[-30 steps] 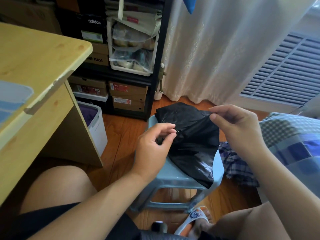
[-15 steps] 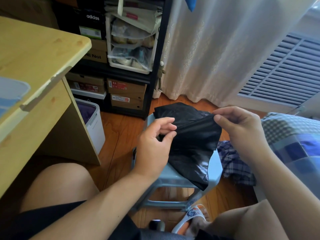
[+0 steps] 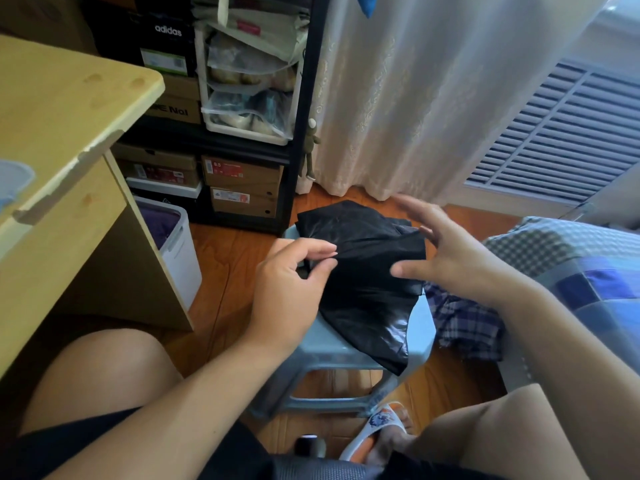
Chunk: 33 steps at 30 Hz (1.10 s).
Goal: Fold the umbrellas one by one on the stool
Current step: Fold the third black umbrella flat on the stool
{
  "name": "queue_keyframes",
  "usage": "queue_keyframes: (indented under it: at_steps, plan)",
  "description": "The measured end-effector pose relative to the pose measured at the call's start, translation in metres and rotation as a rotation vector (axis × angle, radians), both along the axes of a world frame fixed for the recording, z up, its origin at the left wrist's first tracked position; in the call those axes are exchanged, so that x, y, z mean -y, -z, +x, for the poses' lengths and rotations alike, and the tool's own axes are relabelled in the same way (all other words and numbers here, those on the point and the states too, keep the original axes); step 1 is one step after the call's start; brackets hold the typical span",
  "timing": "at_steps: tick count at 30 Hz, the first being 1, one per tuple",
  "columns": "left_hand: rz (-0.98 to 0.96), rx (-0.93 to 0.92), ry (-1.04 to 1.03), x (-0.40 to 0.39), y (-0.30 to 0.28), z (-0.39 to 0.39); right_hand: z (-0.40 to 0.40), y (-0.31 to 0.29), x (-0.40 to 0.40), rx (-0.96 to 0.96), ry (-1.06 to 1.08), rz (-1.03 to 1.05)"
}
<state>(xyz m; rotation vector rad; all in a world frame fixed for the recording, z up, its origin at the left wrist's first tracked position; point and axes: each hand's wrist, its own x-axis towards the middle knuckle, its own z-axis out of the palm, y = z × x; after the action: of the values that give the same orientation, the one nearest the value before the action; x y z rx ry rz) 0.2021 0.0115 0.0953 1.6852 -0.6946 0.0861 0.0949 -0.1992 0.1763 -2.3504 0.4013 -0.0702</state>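
Observation:
A black umbrella (image 3: pixel 367 289) lies crumpled over the light blue plastic stool (image 3: pixel 332 344), its canopy hanging off the near right edge. My left hand (image 3: pixel 291 285) pinches a fold of the black fabric at the umbrella's left side between thumb and fingertips. My right hand (image 3: pixel 446 254) hovers at the umbrella's right edge with fingers spread and straight, holding nothing; its thumb lies over the fabric.
A wooden desk (image 3: pixel 65 140) stands at the left, a white bin (image 3: pixel 176 244) beside it. A black shelf with shoe boxes (image 3: pixel 242 181) is behind the stool, a curtain (image 3: pixel 433 98) beyond. Checked bedding (image 3: pixel 571 271) lies at the right. A sandalled foot (image 3: pixel 381 427) rests near the stool.
My right hand has let go of the fabric edge it pinched and opened its fingers. The fold now lies flatter on the umbrella. My left hand keeps its pinch.

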Motion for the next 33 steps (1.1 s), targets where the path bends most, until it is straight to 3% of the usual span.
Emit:
queue_keyframes:
  at_steps: [4, 6, 8, 10, 12, 16, 19, 23, 26, 29, 33]
  plan:
    - [-0.036, -0.021, 0.037, 0.0, -0.006, 0.007, 0.011, 0.001, 0.01, 0.12, 0.08, 0.165]
    - [-0.079, -0.14, 0.112, 0.001, -0.006, 0.018, 0.015, 0.001, 0.013, 0.165, 0.131, 0.214]
    - [-0.014, -0.304, 0.283, 0.003, 0.001, 0.029, 0.02, 0.003, 0.015, 0.165, 0.162, 0.219]
    - [0.137, -0.335, 0.367, 0.009, 0.01, 0.039, 0.027, 0.006, 0.02, 0.168, 0.22, 0.228]
    - [0.161, -0.311, 0.32, 0.017, 0.015, 0.048, 0.037, 0.007, 0.023, 0.171, 0.254, 0.266]
    - [-0.044, -0.434, 0.174, 0.031, 0.012, 0.063, 0.061, 0.01, 0.029, 0.188, 0.246, 0.381]
    - [-0.115, -0.559, 0.085, 0.04, 0.017, 0.072, 0.069, 0.012, 0.033, 0.07, 0.19, 0.508]
    - [-0.076, -0.614, 0.015, 0.053, 0.024, 0.084, 0.078, 0.026, 0.053, -0.064, 0.196, 0.318]
    - [0.094, -0.453, -0.041, 0.054, 0.029, 0.099, 0.095, 0.044, 0.067, -0.098, 0.262, 0.09]
    - [0.312, -0.081, -0.103, 0.038, 0.031, 0.099, 0.115, 0.061, 0.073, -0.112, 0.273, -0.099]
    - [0.565, 0.341, 0.225, 0.02, 0.044, 0.06, 0.128, 0.078, 0.072, -0.123, 0.276, -0.237]
